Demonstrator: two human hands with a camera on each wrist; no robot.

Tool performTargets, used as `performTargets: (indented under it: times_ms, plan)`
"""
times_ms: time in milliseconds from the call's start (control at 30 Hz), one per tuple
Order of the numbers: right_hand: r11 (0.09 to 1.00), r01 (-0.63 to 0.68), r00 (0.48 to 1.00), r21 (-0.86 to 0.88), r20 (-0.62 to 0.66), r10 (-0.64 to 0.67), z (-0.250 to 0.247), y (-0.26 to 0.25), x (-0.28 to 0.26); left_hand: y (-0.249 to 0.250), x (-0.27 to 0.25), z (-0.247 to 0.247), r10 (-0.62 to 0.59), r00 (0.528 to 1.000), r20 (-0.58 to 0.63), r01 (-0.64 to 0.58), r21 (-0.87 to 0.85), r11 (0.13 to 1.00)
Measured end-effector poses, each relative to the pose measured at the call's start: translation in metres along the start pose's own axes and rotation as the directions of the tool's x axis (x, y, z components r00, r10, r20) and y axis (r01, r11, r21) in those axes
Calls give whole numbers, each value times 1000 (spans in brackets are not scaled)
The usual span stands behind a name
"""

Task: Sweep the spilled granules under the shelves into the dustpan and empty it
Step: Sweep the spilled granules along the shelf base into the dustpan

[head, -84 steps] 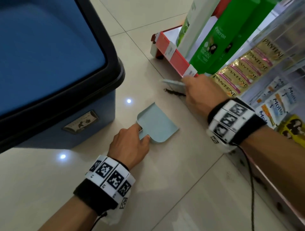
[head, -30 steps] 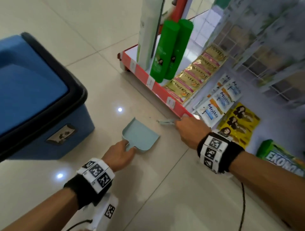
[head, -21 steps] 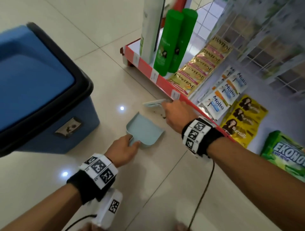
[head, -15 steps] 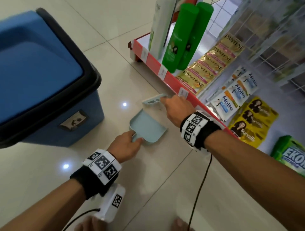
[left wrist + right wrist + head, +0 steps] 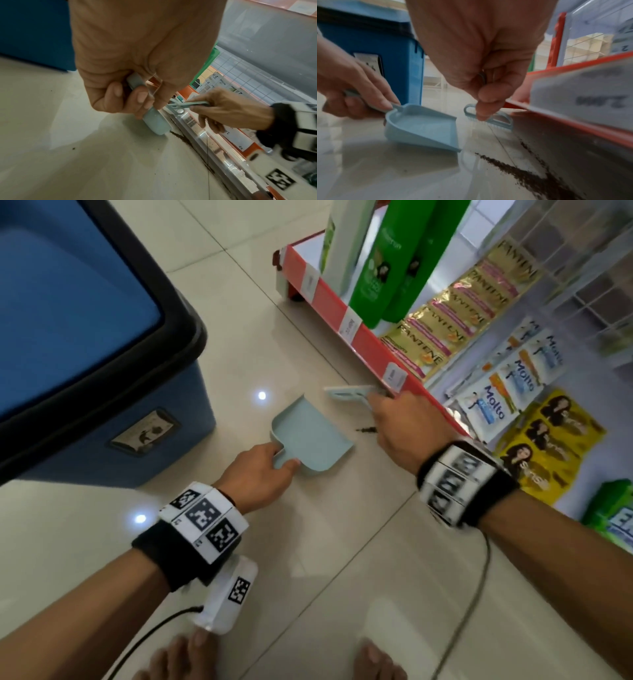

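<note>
A small pale blue dustpan (image 5: 310, 436) (image 5: 423, 127) lies flat on the tiled floor, its mouth toward the shelf. My left hand (image 5: 260, 474) (image 5: 137, 94) grips its short handle (image 5: 154, 121). My right hand (image 5: 404, 422) (image 5: 488, 94) pinches a matching little brush (image 5: 352, 393) (image 5: 489, 120) (image 5: 187, 104), held above the floor just past the pan's mouth. Dark granules (image 5: 522, 170) (image 5: 181, 138) run in a line along the base of the shelf, starting at the pan's front corner. A few specks (image 5: 365, 430) show beside my right hand.
A big blue bin (image 5: 85, 337) (image 5: 393, 56) with a black rim stands left of the pan. The red-edged bottom shelf (image 5: 346, 326) (image 5: 573, 128) overhangs the granules, carrying green bottles (image 5: 380, 268) and sachets (image 5: 459, 316). My bare toes (image 5: 191, 659) are at the bottom edge.
My right hand has carried the brush from the shelf edge up and left to beyond the pan's mouth. The left hand keeps the dustpan in place. The head view has moved closer.
</note>
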State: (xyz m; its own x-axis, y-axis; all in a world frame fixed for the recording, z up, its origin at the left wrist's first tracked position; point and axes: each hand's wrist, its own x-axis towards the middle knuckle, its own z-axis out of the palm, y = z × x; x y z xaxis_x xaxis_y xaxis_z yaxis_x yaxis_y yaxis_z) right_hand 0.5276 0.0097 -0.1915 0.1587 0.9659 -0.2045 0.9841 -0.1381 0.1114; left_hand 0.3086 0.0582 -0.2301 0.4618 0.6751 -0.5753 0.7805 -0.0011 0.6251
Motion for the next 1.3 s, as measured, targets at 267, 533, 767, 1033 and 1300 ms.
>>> performTargets:
  times_ms: [267, 533, 767, 1033, 1300]
  plan:
    - [985, -146, 981, -93, 114, 157, 7, -12, 17, 5, 2, 5, 18, 999, 29, -17, -11, 1000]
    - [991, -131, 982, -18, 138, 132, -17, -3, -28, -2, 3, -5, 4, 1000, 14, -4, -40, 999]
    - [997, -70, 996, -19, -56, 69, -17, -28, 46, -3, 7, -9, -10, 1000, 0, 10, -69, 998]
    - [997, -22, 978, -72, 207, 37, -13, -7, -1, -15, 4, -17, -12, 1000, -19, 10, -101, 995]
    - [999, -1, 993, 37, -114, 6, -37, -47, 80, -15, 18, -20, -2, 999, -42, -3, -119, 993]
